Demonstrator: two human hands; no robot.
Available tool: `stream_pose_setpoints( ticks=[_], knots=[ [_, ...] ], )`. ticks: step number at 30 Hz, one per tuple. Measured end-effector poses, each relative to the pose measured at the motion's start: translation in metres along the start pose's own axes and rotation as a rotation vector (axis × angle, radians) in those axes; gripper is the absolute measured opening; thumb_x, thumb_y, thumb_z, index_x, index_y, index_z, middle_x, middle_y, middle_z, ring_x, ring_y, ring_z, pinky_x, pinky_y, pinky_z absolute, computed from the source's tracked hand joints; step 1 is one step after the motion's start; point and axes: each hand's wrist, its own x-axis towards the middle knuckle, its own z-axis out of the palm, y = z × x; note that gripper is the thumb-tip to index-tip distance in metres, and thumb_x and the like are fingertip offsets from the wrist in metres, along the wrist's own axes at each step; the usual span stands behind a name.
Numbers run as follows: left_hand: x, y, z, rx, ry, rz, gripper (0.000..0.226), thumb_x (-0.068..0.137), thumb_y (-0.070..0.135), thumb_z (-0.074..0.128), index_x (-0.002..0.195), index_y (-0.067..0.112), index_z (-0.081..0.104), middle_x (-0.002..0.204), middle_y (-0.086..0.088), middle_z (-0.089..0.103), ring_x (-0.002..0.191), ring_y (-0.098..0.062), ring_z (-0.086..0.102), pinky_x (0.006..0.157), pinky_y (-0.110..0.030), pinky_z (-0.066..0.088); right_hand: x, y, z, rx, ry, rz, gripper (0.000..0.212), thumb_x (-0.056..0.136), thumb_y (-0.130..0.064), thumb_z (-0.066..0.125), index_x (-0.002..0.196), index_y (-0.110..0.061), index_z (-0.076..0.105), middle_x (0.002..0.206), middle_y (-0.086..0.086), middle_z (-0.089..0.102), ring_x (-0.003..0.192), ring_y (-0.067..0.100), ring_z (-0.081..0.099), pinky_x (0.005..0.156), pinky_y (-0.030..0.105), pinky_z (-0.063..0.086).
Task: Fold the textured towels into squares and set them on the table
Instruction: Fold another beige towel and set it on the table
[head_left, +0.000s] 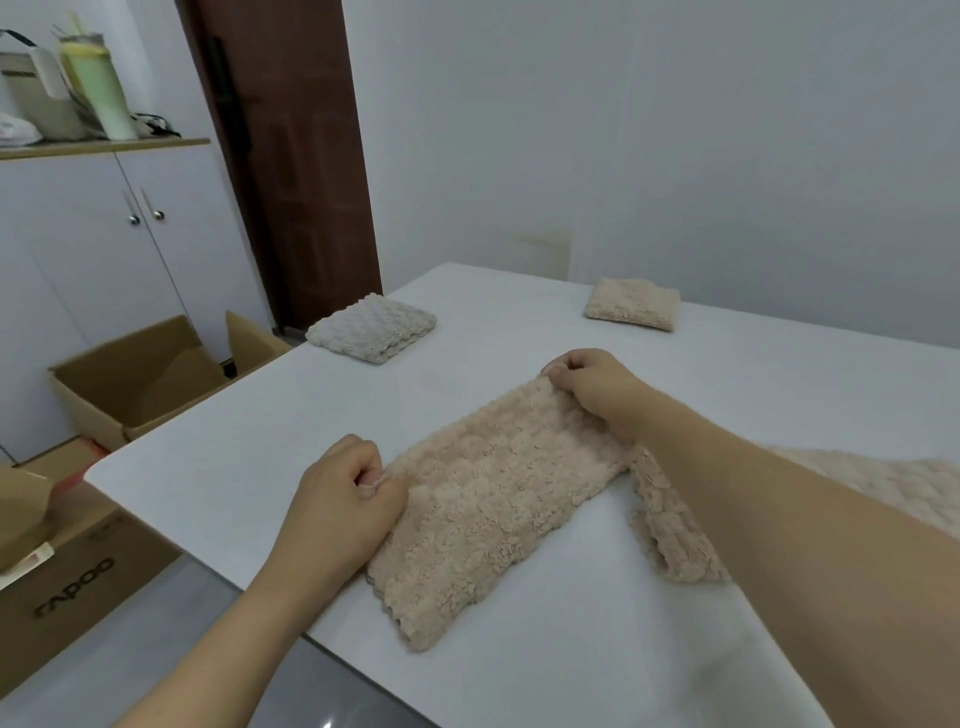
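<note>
A beige textured towel (488, 499) is lying lengthwise near-left to far-right — pinched by left hand (345, 499) and right hand (597, 387).

Beige towel (493, 499) half-folded on table (208, 447)

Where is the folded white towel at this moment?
In the head view, the folded white towel lies at the table's far left corner, beyond the left hand.

Bare forearms, sleeveless to the frame edge; no jewellery.
</note>
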Motion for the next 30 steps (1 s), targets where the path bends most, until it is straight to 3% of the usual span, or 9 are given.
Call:
stream_pose_setpoints(
  ticks=[3, 7, 12, 14, 17, 20, 23, 27, 30],
  knots=[
    [0.0, 0.0, -0.001, -0.008, 0.0, -0.018, 0.029, 0.076, 0.003, 0.059, 0.064, 0.013, 0.034, 0.076, -0.001, 0.048, 0.067, -0.01, 0.043, 0.059, -0.021, 0.033, 0.001, -0.014, -0.011, -0.057, -0.215, 0.124, 0.017, 0.097, -0.013, 0.053, 0.096, -0.006, 0.068, 0.087, 0.01, 0.069, 0.077, 0.023, 0.065, 0.064, 0.031, 0.053],
    [0.0, 0.003, -0.001, -0.009, 0.015, -0.083, 0.024, 0.078, 0.005, 0.057, 0.067, 0.012, 0.037, 0.089, -0.002, 0.06, 0.086, -0.016, 0.055, 0.073, -0.033, 0.045, 0.0, -0.027, -0.015, -0.014, -0.327, 0.203, 0.018, 0.099, -0.01, 0.051, 0.096, -0.003, 0.067, 0.084, 0.008, 0.07, 0.077, 0.02, 0.066, 0.065, 0.031, 0.053],
    [-0.002, 0.006, -0.002, -0.034, 0.051, -0.149, 0.016, 0.085, 0.008, 0.052, 0.076, 0.01, 0.039, 0.082, -0.015, 0.061, 0.078, -0.032, 0.057, 0.062, -0.036, 0.042, 0.008, -0.027, -0.014, -0.015, -0.174, 0.137, 0.016, 0.096, -0.009, 0.057, 0.085, -0.005, 0.068, 0.088, 0.012, 0.07, 0.085, 0.027, 0.067, 0.081, 0.039, 0.057],
    [-0.003, 0.007, -0.003, -0.041, 0.056, -0.145, 0.017, 0.088, 0.009, 0.05, 0.077, 0.012, 0.037, 0.075, -0.019, 0.054, 0.062, -0.026, 0.044, 0.057, -0.032, 0.035, 0.01, -0.022, -0.012, 0.036, -0.089, 0.104, 0.017, 0.095, -0.01, 0.058, 0.083, -0.004, 0.068, 0.087, 0.014, 0.069, 0.08, 0.028, 0.066, 0.081, 0.042, 0.057],
    [-0.003, 0.008, -0.003, -0.054, 0.059, -0.154, 0.016, 0.092, 0.01, 0.047, 0.079, 0.012, 0.037, 0.067, -0.007, 0.045, 0.057, -0.015, 0.034, 0.054, -0.031, 0.031, 0.014, -0.011, -0.011, 0.078, -0.042, 0.091, 0.017, 0.092, -0.016, 0.061, 0.091, 0.0, 0.067, 0.085, 0.017, 0.06, 0.077, 0.028, 0.056, 0.075, 0.042, 0.051],
    [-0.002, 0.008, -0.003, -0.063, 0.08, -0.167, 0.013, 0.095, 0.013, 0.046, 0.084, 0.009, 0.04, 0.069, -0.007, 0.047, 0.059, -0.017, 0.038, 0.056, -0.033, 0.032, 0.017, -0.002, -0.01, 0.091, -0.022, 0.155, 0.017, 0.092, -0.023, 0.063, 0.085, -0.008, 0.062, 0.086, 0.014, 0.06, 0.081, 0.027, 0.057, 0.08, 0.044, 0.053],
    [0.0, 0.007, -0.001, -0.043, 0.09, -0.182, 0.012, 0.097, 0.014, 0.045, 0.087, 0.008, 0.041, 0.068, -0.007, 0.046, 0.059, -0.018, 0.038, 0.055, -0.034, 0.031, 0.02, 0.002, -0.007, 0.078, -0.003, 0.195, 0.015, 0.092, -0.022, 0.063, 0.083, -0.01, 0.06, 0.085, 0.011, 0.059, 0.081, 0.026, 0.055, 0.071, 0.037, 0.048],
    [0.003, 0.003, 0.003, 0.035, 0.099, -0.17, 0.01, 0.099, 0.014, 0.042, 0.089, 0.016, 0.04, 0.065, -0.006, 0.05, 0.057, -0.02, 0.043, 0.054, -0.036, 0.034, 0.023, -0.001, -0.004, 0.008, 0.045, 0.115, 0.015, 0.094, -0.022, 0.059, 0.085, -0.01, 0.059, 0.082, 0.011, 0.055, 0.073, 0.022, 0.049, 0.064, 0.031, 0.043],
    [0.004, 0.003, 0.003, 0.033, 0.101, -0.167, 0.008, 0.101, 0.017, 0.04, 0.094, 0.019, 0.044, 0.07, -0.007, 0.057, 0.063, -0.023, 0.052, 0.057, -0.04, 0.041, 0.028, -0.003, -0.002, -0.029, 0.055, 0.106, 0.015, 0.095, -0.021, 0.058, 0.092, -0.008, 0.064, 0.089, 0.012, 0.062, 0.078, 0.023, 0.055, 0.071, 0.035, 0.051]
  ],
)
